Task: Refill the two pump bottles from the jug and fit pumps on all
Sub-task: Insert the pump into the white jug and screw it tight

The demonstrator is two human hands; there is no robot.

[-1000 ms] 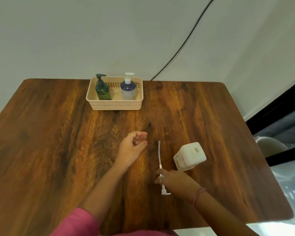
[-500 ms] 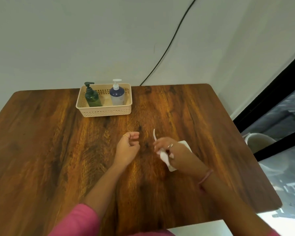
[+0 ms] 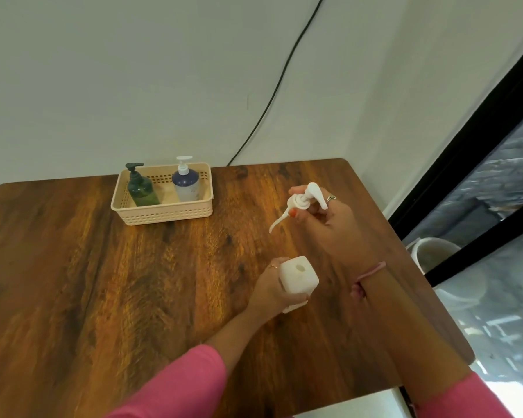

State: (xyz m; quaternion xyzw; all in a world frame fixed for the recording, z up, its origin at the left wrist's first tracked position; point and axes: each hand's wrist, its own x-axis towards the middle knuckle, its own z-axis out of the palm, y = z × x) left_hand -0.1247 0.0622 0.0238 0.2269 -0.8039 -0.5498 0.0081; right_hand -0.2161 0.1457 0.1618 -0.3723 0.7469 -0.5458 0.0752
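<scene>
- The right hand [image 3: 329, 218] pinches a white plastic pump head with a long curved dip tube [image 3: 302, 202] at its collar, thumb and fingertips curled round it; the nozzle points up and away, and the tube trails down and to the left of the fingers, ending in free air above the brown wood-grain table [image 3: 103, 297].
- The left hand [image 3: 274, 289] grips a white squarish plastic jug [image 3: 299, 276] round its side, fingers wrapped on the body, and the round open mouth in its top faces up.
- The relation that matters: the jug's mouth lies below the right fingers and nearer the person, well apart from the tube tip. The tube's long axis runs slantwise (not yet plumb over the hole), so I judge the coming move needs the tip swung down and lined up with the opening.
- The right hand is the nearer to the pump; the left only steadies the jug.
- Beyond both hands, to the far left, a beige perforated plastic basket [image 3: 163, 214] holds a dark green pump bottle [image 3: 142, 190] and a dark blue pump bottle with a white pump [image 3: 186, 182], both upright with pumps on.
- No brand or writing can be read; the blue bottle's label is too small to make out.
</scene>
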